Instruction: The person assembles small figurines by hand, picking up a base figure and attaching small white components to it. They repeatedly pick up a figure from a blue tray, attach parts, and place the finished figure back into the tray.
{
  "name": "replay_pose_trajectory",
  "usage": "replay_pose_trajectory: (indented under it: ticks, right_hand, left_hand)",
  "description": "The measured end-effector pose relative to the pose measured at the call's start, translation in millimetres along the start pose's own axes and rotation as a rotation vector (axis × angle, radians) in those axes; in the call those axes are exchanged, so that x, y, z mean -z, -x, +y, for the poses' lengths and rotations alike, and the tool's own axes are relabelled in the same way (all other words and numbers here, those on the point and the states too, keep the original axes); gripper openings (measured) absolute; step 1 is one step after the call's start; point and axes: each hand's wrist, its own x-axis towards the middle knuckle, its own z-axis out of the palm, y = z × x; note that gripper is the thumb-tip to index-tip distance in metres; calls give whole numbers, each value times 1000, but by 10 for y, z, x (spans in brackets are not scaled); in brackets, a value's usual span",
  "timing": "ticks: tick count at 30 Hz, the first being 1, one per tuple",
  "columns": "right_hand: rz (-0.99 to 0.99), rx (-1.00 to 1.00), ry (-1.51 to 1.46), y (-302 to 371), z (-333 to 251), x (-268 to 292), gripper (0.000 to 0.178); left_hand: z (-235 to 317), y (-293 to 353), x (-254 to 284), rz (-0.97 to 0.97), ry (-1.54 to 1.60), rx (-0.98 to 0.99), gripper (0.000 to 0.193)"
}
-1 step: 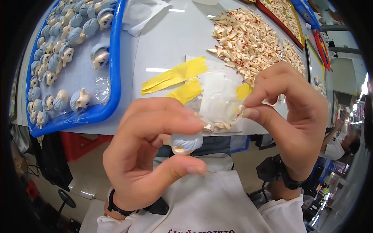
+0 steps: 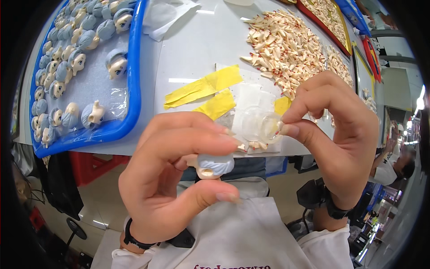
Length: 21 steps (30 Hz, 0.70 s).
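Note:
My left hand (image 2: pixel 156 175) grips a small doll head (image 2: pixel 217 166) with blue-grey hair between fingers and thumb. A hollow in its cream-coloured side faces up toward me. To the right, my right hand (image 2: pixel 342 134) pinches a tiny cream piece (image 2: pixel 280 125) with a red tip; the fingertips hide part of it. That pinch is at the rim of a small clear round cup (image 2: pixel 264 127) on the table. White paper (image 2: pixel 251 101) lies behind the cup, and a few similar cream pieces (image 2: pixel 257 145) lie at the table's near edge.
A blue tray (image 2: pixel 134 85) at left holds many doll heads. Yellow tape strips (image 2: pixel 204 85) lie mid-table. Behind my right hand spreads a large pile of red-tipped cream pieces (image 2: pixel 286 47). A red-rimmed tray (image 2: pixel 320 24) stands at the far right. Another person (image 2: pixel 394 166) is at right.
The doll head has turned slightly in my left hand, showing more of its hollow. My right hand keeps its pinch at almost the same place.

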Motion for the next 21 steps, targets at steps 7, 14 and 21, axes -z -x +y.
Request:
replay_pose_trajectory:
  ticks: [7,14,21]
  right_hand:
    - [-1,65,141,-58,-56,-63,17]
    - [-7,70,214,-63,-119,-46,18]
    - [30,-70,67,53,-284,-45,19]
  left_hand:
    - [72,-27,41,-106,-11,76,45]
    - [105,-16,2,-51,92,85,47]
    - [78,-39,-11,-100,59,-9,48]
